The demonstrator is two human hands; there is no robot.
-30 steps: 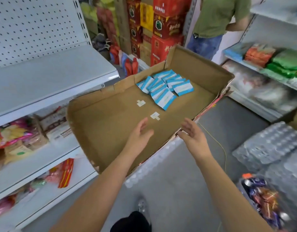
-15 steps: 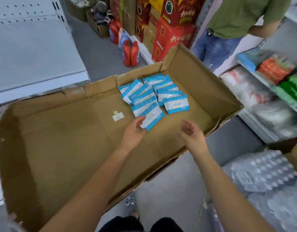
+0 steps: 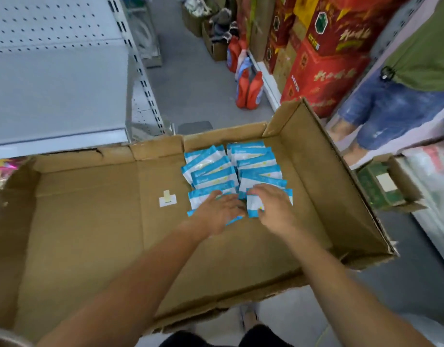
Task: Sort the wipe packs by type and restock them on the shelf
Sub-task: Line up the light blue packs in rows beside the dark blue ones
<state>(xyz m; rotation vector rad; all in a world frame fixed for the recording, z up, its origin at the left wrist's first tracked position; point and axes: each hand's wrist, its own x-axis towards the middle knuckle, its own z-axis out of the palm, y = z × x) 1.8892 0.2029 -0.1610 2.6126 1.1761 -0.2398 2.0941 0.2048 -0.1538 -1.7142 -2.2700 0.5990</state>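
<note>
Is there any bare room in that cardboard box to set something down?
Yes. The box floor is bare from its left wall to the white taped label, and along the near edge. The far right corner is crowded: wipe packs overlap there, with the left hand and right hand on the nearest ones.

The wipe packs (image 3: pixel 215 169) lie overlapping in two rows in the cardboard box (image 3: pixel 90 246), toward its two o'clock corner. The left hand (image 3: pixel 215 214) and right hand (image 3: pixel 273 209) lie side by side on the nearest packs. The shelf (image 3: pixel 53 96) stands beyond the box at ten o'clock, and bottles (image 3: pixel 248 88) stand on the floor at twelve.
</note>
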